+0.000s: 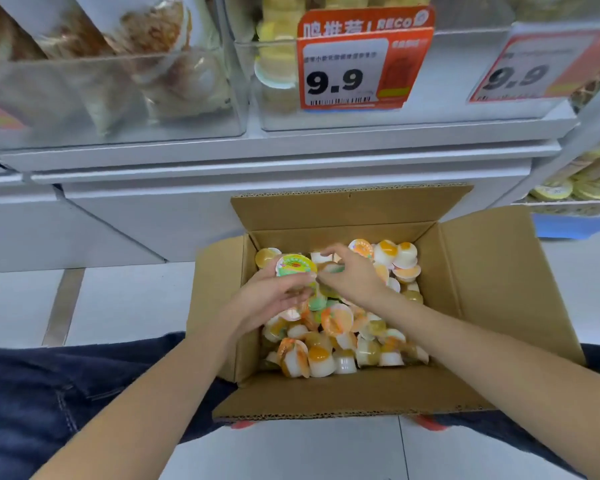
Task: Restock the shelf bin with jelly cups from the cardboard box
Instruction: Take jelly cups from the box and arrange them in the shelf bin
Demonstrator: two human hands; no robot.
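Cardboard box (499,289): open on floor, loose jelly cups (326,327) heaped inside. Left hand (274,299): fingers curled round cups, green-lidded cup (296,265) topmost. Right hand (350,275): pinches another cup. Advice: gather secure handful, lids level. Shelf bin (413,116): above, part-filled.
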